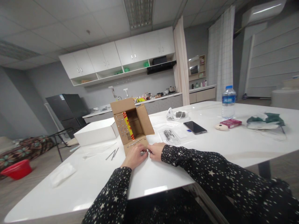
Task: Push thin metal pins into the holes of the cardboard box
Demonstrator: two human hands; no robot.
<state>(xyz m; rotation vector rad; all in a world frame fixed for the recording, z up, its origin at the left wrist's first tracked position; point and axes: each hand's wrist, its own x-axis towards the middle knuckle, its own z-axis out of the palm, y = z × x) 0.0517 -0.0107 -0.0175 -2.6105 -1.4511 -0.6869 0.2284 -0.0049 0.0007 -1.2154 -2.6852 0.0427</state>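
An opened cardboard box (123, 126) stands on the table in front of me, flaps spread. Small pale dots sit in scattered spots on its side and in a row along the front flap (137, 142). A yellow and red strip (128, 126) runs down that side. My left hand (136, 156) rests over the front flap with its fingers curled. Close beside it, at the flap's right corner, my right hand (156, 151) is closed, fingertips pinched together. Whatever the fingertips hold is too small or hidden to make out.
Left of the box are a white box (97, 132), two thin dark sticks (113, 154) and a crumpled tissue (62, 174). To the right lie plastic packets (171, 136), a phone (195, 127), a magenta box (230, 123), and a water bottle (228, 102).
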